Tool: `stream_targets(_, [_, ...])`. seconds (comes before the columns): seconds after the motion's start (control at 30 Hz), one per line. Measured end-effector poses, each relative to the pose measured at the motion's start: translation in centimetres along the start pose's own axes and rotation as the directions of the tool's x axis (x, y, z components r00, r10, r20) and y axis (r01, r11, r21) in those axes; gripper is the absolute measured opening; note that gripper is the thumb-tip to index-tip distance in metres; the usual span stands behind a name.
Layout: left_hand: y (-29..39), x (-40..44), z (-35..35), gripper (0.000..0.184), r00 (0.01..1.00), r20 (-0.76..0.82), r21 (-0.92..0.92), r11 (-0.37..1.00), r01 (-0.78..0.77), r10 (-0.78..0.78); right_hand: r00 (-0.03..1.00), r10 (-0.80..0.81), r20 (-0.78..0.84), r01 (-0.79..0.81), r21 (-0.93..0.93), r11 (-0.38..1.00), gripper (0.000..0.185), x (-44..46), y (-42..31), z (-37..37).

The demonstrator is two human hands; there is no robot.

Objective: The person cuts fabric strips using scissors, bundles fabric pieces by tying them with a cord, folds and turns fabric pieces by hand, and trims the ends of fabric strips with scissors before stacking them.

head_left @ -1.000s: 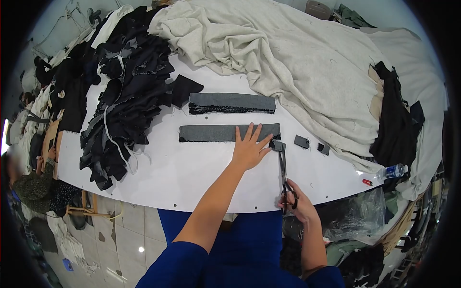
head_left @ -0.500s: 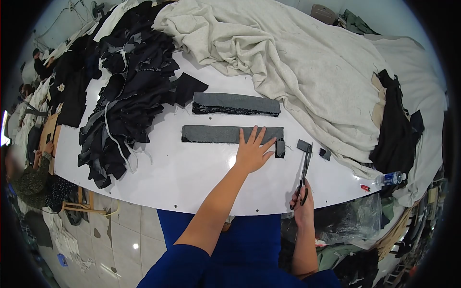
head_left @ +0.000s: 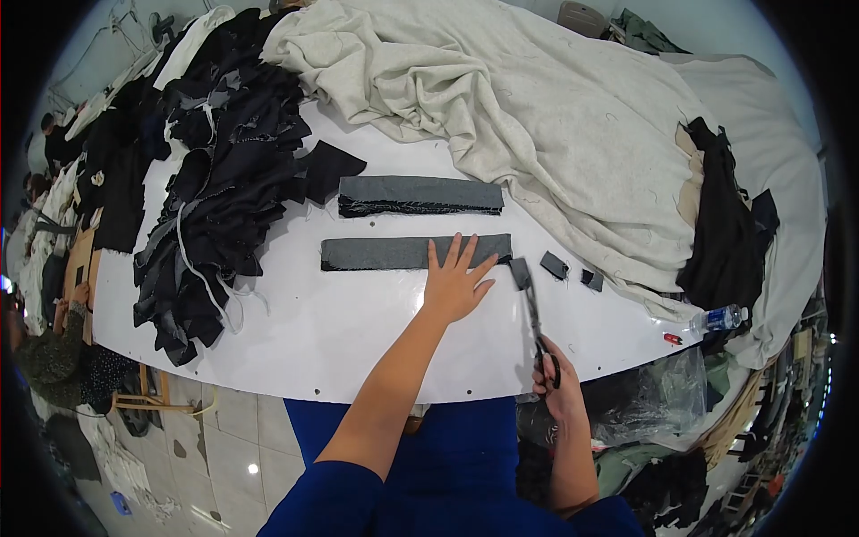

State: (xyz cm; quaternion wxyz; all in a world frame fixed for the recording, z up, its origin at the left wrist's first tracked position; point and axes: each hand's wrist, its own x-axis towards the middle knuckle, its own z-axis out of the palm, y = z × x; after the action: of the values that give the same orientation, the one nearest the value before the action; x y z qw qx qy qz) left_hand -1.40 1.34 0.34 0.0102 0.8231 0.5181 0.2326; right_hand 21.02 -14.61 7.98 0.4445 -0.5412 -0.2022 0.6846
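Note:
My left hand [head_left: 455,286] lies with fingers spread on the right part of a long dark grey fabric strip [head_left: 371,251], pressing it to the white table. My right hand [head_left: 562,385] is closed around the handles of black scissors [head_left: 534,313], near the table's front edge. The scissor tips point away from me and meet a small grey fabric piece [head_left: 520,272] just off the strip's right end. Farther right lie two more small scraps, one grey [head_left: 554,265] and one darker [head_left: 591,279]. A stack of similar strips [head_left: 420,194] sits beyond the held strip.
A big heap of dark cut fabric [head_left: 224,197] tied with white cord covers the left side. Rumpled cream cloth [head_left: 573,134] spreads across the back and right. A water bottle [head_left: 720,318] and a small red object [head_left: 672,339] are at right. Another person [head_left: 54,349] is at far left.
My right hand has moved the scissors left, from the grey scrap to the piece beside the strip's end. That piece now lies slightly farther right. My left hand stays on the strip.

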Motion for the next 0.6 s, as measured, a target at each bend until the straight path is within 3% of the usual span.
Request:
stream_targets(0.1, [0.1, 0.0, 0.1, 0.046, 1.000, -0.006, -0.001, 1.000, -0.003, 0.003, 0.995, 0.092, 0.040, -0.092, 0.005, 0.996, 0.056, 0.1, 0.0, 1.0])
stream_targets(0.37, [0.1, 0.0, 0.0, 0.046, 1.000, -0.024, -0.010, 1.000, -0.003, 0.003, 0.993, 0.117, 0.031, -0.119, 0.073, 0.990, 0.056, 1.6, -0.9, 2.1])
stream_targets(0.6, [0.0, -0.1, 0.1, 0.049, 1.000, 0.023, 0.017, 1.000, 0.003, -0.003, 0.995, 0.091, -0.035, -0.094, -0.089, 0.992, 0.056, 2.1, -1.8, 1.5])
